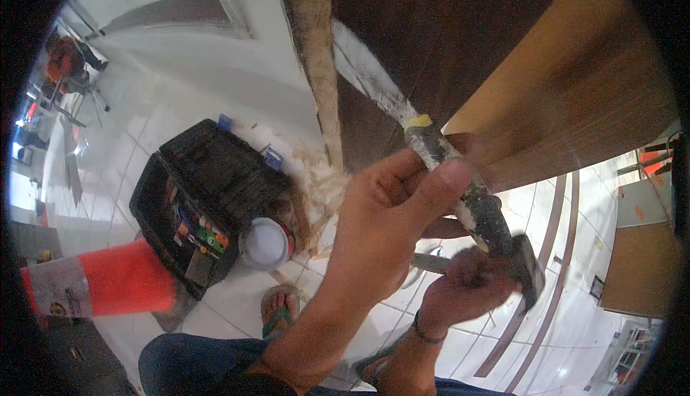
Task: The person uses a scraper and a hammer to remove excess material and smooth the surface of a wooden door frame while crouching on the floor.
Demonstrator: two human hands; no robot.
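Observation:
My left hand (392, 216) is closed round the dark, paint-spattered handle of a chisel (471, 205) with a yellow band. Its long, whitened blade slants up and left across a dark brown wooden panel (424, 22), the tip close to the panel's pale, rough edge (316, 44). Below it, my right hand (467, 288) grips a hammer (530, 270) close behind the head. The hammer's head is at the butt of the chisel handle, slightly blurred; whether they touch I cannot tell. Part of the hammer's shaft sticks out left of my fist.
An open black toolbox (215, 180) holding assorted items stands on the left, beside a white-lidded tub (266, 243). An orange cone (126, 281) lies nearby. Wood shavings (320, 187) litter the tiles. Long brown strips (553, 281) and a brown board (636, 270) are on the right.

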